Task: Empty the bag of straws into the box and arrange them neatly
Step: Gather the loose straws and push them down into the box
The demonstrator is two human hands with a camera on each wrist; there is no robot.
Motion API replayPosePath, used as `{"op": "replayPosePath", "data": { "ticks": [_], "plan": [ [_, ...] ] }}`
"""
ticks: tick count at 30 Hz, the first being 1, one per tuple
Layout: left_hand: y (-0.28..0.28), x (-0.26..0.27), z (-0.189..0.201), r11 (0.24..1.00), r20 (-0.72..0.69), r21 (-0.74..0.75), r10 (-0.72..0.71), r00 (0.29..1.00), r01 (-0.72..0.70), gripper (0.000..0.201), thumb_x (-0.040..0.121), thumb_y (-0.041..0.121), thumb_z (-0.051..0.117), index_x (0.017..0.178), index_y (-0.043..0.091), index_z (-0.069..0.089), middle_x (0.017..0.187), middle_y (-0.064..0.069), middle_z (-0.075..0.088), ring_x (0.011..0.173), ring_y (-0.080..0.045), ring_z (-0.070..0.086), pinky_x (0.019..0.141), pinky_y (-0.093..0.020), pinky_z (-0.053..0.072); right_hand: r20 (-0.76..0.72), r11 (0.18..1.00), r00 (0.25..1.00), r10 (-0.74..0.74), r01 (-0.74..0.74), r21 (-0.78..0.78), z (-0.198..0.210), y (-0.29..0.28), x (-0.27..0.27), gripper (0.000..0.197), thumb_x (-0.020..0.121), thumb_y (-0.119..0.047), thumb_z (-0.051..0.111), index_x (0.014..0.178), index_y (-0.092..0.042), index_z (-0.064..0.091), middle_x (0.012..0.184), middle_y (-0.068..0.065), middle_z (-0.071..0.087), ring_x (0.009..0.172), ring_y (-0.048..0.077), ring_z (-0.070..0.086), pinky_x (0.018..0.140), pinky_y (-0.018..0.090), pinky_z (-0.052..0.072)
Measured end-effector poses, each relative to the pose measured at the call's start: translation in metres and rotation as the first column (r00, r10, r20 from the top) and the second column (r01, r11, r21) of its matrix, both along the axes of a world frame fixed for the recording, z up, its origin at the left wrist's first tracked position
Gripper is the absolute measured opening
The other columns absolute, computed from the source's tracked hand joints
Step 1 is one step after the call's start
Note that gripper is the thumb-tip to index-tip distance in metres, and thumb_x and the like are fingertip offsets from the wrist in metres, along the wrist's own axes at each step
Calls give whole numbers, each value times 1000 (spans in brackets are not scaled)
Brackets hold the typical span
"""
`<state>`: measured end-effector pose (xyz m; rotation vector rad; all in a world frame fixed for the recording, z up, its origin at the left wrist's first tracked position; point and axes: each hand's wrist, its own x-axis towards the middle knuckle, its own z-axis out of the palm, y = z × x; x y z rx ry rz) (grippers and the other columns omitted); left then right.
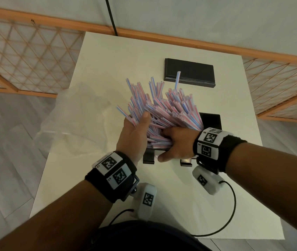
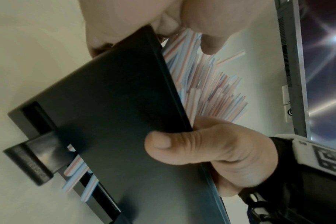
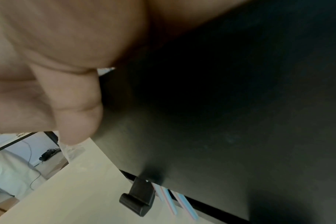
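Both hands buried in a heap of striped straws point(image 1: 164, 109) piled into a black dispenser box point(image 1: 211, 120) near the middle of the white table point(image 1: 107, 57). Left hand point(image 1: 135, 134) cupped against the left flank of the heap, thumb up along the straws, fingers curled round the bundle and over the box's rim in the left-wrist view. Right hand point(image 1: 176, 144) clamped on the near side: fingers dug into the straws, thumb point(image 2: 163, 142) pressed flat on the box's dark outer wall. Straw tips fanned up and outward in every direction, far from parallel; one standing apart, leaning over the black lid point(image 1: 189, 72) lying further back. A few ends poking out of the slot at the box's foot, beside a black hooked leg point(image 3: 138, 198).

Probably best done by squeezing gently from both flanks, rolling the bundle until the straws run one way, then tapping the ends level and easing them down below the rim. Too hard a squeeze likely to kink the thin tubes or spring some over the edge; worth steadying the box with the thumb meanwhile.

Emptied clear plastic bag point(image 1: 75, 120) slumped on the table's left side. Pale plank floor around; orange-framed lattice screens point(image 1: 26, 57) to left and right; a black cable point(image 1: 110, 15) dropping down the wall behind
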<state>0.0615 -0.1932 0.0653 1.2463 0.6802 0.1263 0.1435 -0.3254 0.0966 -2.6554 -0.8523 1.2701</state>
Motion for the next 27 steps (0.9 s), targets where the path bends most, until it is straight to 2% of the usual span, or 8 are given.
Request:
{"op": "replayPosePath", "data": {
  "ticks": [5,8,9,12,16,20,23,27],
  "plan": [
    [1,2,3,1000,18,-9,10,1000,-10,18,95,50,61,108,38,63,113,16,73,110,-3,69,111,-43,50,-67,1000,998,4,-5,-14,1,-2,7,55,67,-51,83,112,-32,55,108,-11,64,101,17,60,95,33,48],
    [1,1,3,1000,16,8,-4,1000,3,35,79,67,63,101,40,61,115,9,73,114,-13,68,111,-49,49,-38,998,997,61,-61,-20,2,1,6,67,68,-45,84,124,-24,54,119,-6,62,111,20,58,99,34,45],
    [1,1,3,1000,34,12,-3,999,3,35,80,66,63,103,39,61,116,8,73,115,-13,69,111,-50,49,-40,997,997,68,-69,-25,2,3,5,74,67,-44,85,130,-23,52,125,-5,62,115,21,57,102,37,45],
    [-2,1,0,998,89,56,-13,996,8,36,86,57,63,117,39,60,123,13,72,120,-6,67,112,-44,48,-66,999,997,43,-45,-19,-2,5,6,83,61,-38,88,136,-28,52,127,-4,63,117,22,59,102,42,48],
    [0,1,-3,995,94,98,-36,995,26,42,77,67,63,111,43,61,113,18,75,112,-2,69,107,-43,52,-33,997,997,74,-74,-11,-5,8,5,93,57,-38,86,141,-32,46,135,-4,59,127,23,53,107,44,42],
    [-1,1,3,987,98,147,-81,992,66,31,82,64,61,113,62,63,117,27,72,117,6,65,109,-37,50,-68,993,992,105,-108,-50,-3,11,6,85,67,-23,81,143,-29,43,125,1,64,116,27,59,102,41,46],
    [-1,1,5,988,144,146,-63,988,42,47,89,55,64,133,38,60,131,12,70,127,-5,64,115,-45,47,-17,994,994,110,-110,-6,-3,12,6,84,61,-25,80,138,-35,48,118,-2,67,108,25,61,97,42,50],
    [2,-1,6,988,189,150,-1,982,-28,61,85,57,68,134,20,65,128,3,73,124,-12,67,112,-48,50,31,996,999,44,-47,82,-5,10,5,64,54,-31,80,114,-28,60,91,-5,70,82,21,67,80,41,58]
  ]
}}
